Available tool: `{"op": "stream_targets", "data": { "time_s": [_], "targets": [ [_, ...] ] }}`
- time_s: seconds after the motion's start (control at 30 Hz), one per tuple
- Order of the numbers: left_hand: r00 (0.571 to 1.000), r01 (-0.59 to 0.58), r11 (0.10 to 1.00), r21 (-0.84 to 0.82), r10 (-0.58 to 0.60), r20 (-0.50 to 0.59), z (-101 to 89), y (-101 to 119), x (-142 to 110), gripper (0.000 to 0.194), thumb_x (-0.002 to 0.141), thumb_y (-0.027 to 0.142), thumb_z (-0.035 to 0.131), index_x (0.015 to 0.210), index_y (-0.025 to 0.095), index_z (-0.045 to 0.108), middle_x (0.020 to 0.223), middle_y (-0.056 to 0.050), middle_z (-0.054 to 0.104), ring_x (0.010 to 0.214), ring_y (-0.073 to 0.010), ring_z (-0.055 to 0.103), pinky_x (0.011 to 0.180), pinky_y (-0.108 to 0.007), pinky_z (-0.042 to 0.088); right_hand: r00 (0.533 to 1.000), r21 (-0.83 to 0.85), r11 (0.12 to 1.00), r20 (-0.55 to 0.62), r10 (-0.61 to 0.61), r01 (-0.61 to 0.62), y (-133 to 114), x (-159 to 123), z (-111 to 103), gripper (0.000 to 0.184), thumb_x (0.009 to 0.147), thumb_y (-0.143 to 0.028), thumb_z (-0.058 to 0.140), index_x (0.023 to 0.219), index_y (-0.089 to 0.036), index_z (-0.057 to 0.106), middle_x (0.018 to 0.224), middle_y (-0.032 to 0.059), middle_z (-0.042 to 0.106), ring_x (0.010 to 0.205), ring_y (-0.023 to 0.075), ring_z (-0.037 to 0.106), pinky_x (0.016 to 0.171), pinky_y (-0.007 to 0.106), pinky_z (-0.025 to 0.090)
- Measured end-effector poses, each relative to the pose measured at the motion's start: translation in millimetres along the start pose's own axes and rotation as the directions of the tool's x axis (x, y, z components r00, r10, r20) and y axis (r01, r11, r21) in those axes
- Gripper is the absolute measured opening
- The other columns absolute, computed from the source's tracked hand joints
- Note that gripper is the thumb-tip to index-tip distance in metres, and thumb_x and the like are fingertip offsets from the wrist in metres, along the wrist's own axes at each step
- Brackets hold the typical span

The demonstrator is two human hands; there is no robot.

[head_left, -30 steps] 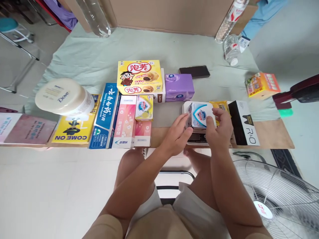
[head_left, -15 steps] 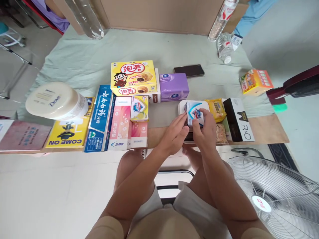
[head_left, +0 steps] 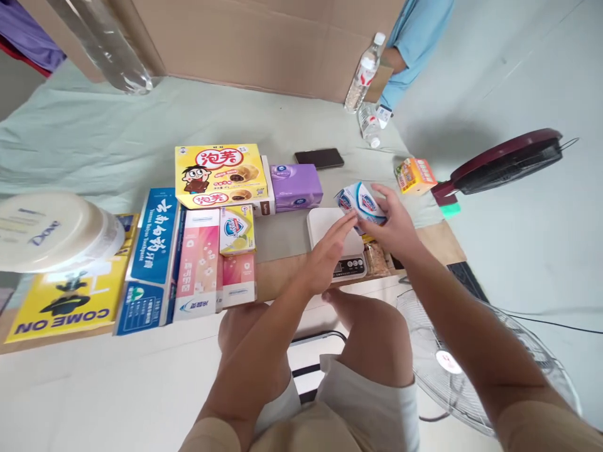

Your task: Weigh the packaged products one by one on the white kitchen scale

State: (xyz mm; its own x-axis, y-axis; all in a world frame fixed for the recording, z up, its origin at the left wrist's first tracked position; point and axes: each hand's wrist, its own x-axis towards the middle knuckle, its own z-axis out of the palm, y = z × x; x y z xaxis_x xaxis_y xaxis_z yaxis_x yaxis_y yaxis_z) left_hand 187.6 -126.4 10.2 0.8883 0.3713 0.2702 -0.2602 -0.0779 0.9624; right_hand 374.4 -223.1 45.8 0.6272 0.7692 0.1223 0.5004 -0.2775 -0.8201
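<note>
My right hand (head_left: 393, 216) grips a white and blue Safeguard soap box (head_left: 362, 199), tilted and raised above the right side of a white kitchen scale (head_left: 321, 221). Over the scale, my left hand (head_left: 325, 254) has its fingers stretched out, the tips close to the box's near edge; whether they touch it I cannot tell. Part of the scale's display shows below that hand. Beneath my right hand, a yellow packet and a dark box are mostly covered. A clear bag of food (head_left: 377, 258) lies against the scale's right side.
Left of the scale are a yellow soap box (head_left: 236, 230), pink boxes (head_left: 200, 260), a blue toothpaste box (head_left: 151, 248), a yellow puff box (head_left: 219, 172), purple tissues (head_left: 296, 185) and a Dove tub (head_left: 51, 229). A phone (head_left: 319, 158) and bottles (head_left: 365, 75) lie farther back; a fan (head_left: 447, 364) stands right.
My right hand has lifted the soap box off the scale and moved it to the right. My left hand stays by the scale. The view has swung right.
</note>
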Motion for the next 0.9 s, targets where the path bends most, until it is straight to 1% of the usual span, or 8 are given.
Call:
{"op": "stream_targets", "data": {
  "time_s": [0.1, 0.17, 0.37, 0.47, 0.63, 0.73, 0.83, 0.9],
  "targets": [
    [0.999, 0.011, 0.999, -0.042, -0.013, -0.051, -2.0, -5, 6, 0.082, 0.102, 0.078, 0.022, 0.158, 0.026, 0.052, 0.177, -0.008, 0.036, 0.166, -0.0267, 0.031, 0.137, -0.048, 0.027, 0.994, -0.126, 0.987, 0.047, -0.099, 0.104, 14, 43, -31, 0.082, 0.068, -0.043, 0.085, 0.140, -0.022, 0.054, 0.133, 0.0119, 0.071, 0.118, 0.0300, 0.071, 0.110, 0.052, 0.055],
    [0.995, 0.033, 0.998, -0.053, -0.037, -0.090, -5.2, -9, 9, 0.081, 0.103, 0.078, 0.022, 0.156, 0.025, 0.053, 0.175, -0.008, 0.039, 0.166, -0.0259, 0.032, 0.137, -0.048, 0.027, 0.990, -0.250, 0.960, 0.093, -0.106, 0.126, 22, 75, -47, 0.085, 0.063, -0.038, 0.089, 0.141, -0.022, 0.056, 0.136, 0.0121, 0.070, 0.121, 0.0321, 0.069, 0.113, 0.056, 0.052],
    [0.986, 0.043, 0.999, -0.031, -0.048, -0.162, -14.9, -24, 14, 0.084, 0.101, 0.080, 0.022, 0.153, 0.022, 0.055, 0.172, -0.011, 0.044, 0.164, -0.0269, 0.036, 0.136, -0.049, 0.028, 0.963, -0.527, 0.850, 0.235, 0.131, 0.013, 41, 145, -56, 0.097, 0.052, -0.011, 0.091, 0.143, -0.028, 0.064, 0.133, 0.0077, 0.075, 0.123, 0.0377, 0.070, 0.118, 0.065, 0.046],
    [0.983, 0.030, 0.999, -0.039, -0.037, -0.179, -16.8, -31, 15, 0.084, 0.102, 0.079, 0.021, 0.153, 0.021, 0.054, 0.171, -0.012, 0.045, 0.164, -0.0278, 0.035, 0.136, -0.050, 0.028, 0.929, -0.602, 0.799, 0.295, 0.224, -0.002, 45, 157, -55, 0.097, 0.051, -0.010, 0.090, 0.143, -0.031, 0.065, 0.142, 0.0065, 0.073, 0.128, 0.0390, 0.068, 0.120, 0.064, 0.046],
    [0.983, 0.013, 0.998, -0.069, -0.025, -0.180, -15.8, -39, 17, 0.083, 0.103, 0.077, 0.016, 0.154, 0.024, 0.054, 0.171, -0.009, 0.045, 0.165, -0.0284, 0.033, 0.137, -0.050, 0.027, 0.806, -0.578, 0.815, 0.465, 0.365, -0.035, 54, 158, -59, 0.079, 0.071, -0.026, 0.081, 0.147, -0.033, 0.063, 0.148, 0.0045, 0.069, 0.137, 0.0370, 0.065, 0.122, 0.057, 0.049],
    [0.983, 0.024, 0.998, -0.063, -0.035, -0.181, -14.8, -40, 17, 0.082, 0.103, 0.078, 0.016, 0.152, 0.025, 0.055, 0.170, -0.009, 0.047, 0.164, -0.0286, 0.034, 0.137, -0.051, 0.027, 0.818, -0.497, 0.862, 0.450, 0.358, -0.104, 62, 155, -55, 0.060, 0.080, -0.025, 0.072, 0.140, -0.031, 0.069, 0.146, 0.0044, 0.071, 0.140, 0.0336, 0.063, 0.127, 0.057, 0.045],
    [0.982, 0.040, 0.998, -0.042, -0.047, -0.181, -14.8, -40, 17, 0.082, 0.102, 0.078, 0.016, 0.151, 0.026, 0.056, 0.169, -0.008, 0.047, 0.164, -0.0285, 0.034, 0.137, -0.052, 0.027, 0.810, -0.415, 0.890, 0.446, 0.379, -0.188, 67, 153, -48, 0.048, 0.081, -0.023, 0.069, 0.129, -0.030, 0.074, 0.135, 0.0054, 0.076, 0.128, 0.0316, 0.070, 0.122, 0.058, 0.050],
    [0.979, 0.052, 0.998, -0.037, -0.058, -0.194, -14.8, -41, 17, 0.081, 0.102, 0.078, 0.018, 0.150, 0.026, 0.057, 0.169, -0.009, 0.048, 0.164, -0.0288, 0.035, 0.136, -0.051, 0.028, 0.845, -0.389, 0.895, 0.382, 0.373, -0.220, 63, 150, -45, 0.043, 0.079, -0.020, 0.072, 0.121, -0.029, 0.077, 0.131, 0.0062, 0.078, 0.124, 0.0313, 0.071, 0.119, 0.059, 0.053]
  ]
}}
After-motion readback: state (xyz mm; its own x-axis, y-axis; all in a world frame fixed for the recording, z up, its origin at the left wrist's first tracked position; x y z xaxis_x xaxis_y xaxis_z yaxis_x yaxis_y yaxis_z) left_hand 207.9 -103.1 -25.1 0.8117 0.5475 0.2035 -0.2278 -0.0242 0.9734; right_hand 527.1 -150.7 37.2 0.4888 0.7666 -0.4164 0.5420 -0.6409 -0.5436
